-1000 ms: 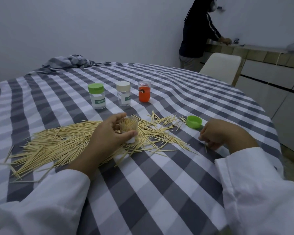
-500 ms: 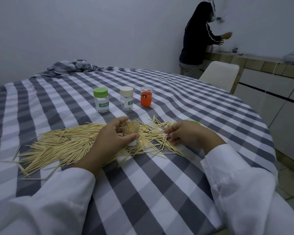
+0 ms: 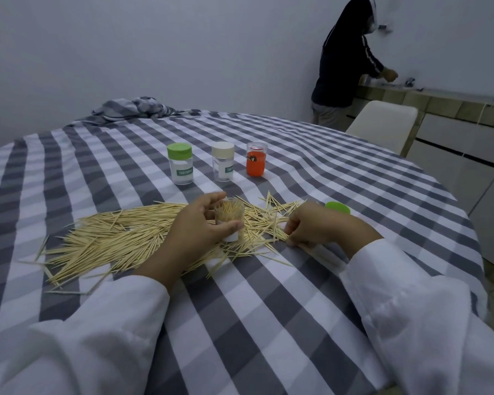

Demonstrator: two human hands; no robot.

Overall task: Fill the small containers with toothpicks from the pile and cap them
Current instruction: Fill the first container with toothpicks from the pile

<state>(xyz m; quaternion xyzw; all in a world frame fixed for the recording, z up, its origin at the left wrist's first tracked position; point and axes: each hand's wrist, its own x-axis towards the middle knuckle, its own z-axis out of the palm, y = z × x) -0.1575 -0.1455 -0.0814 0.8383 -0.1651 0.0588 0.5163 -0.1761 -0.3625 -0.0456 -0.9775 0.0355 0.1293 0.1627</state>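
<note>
Container: small clear uncapped plastic jar (image 3: 229, 220), packed with upright toothpicks, is held upright amid the pile
Left hand (image 3: 196, 229): is wrapped round that jar, thumb in front
Pile: loose pale wooden toothpicks (image 3: 111, 238) are spread over the grey-and-white checked tablecloth (image 3: 268, 303)
Right hand (image 3: 317, 226): fingers are curled down onto the pile's right edge; whether sticks are pinched cannot be told
Cap: loose green plastic lid (image 3: 337, 207) is seen just behind the right hand

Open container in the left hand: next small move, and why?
Probably pinch up a few toothpicks with the right hand and lift them to the open container. The left hand holds it upright and uncapped, its fingers sit on the pile, and the loose green cap lies unused.
</note>
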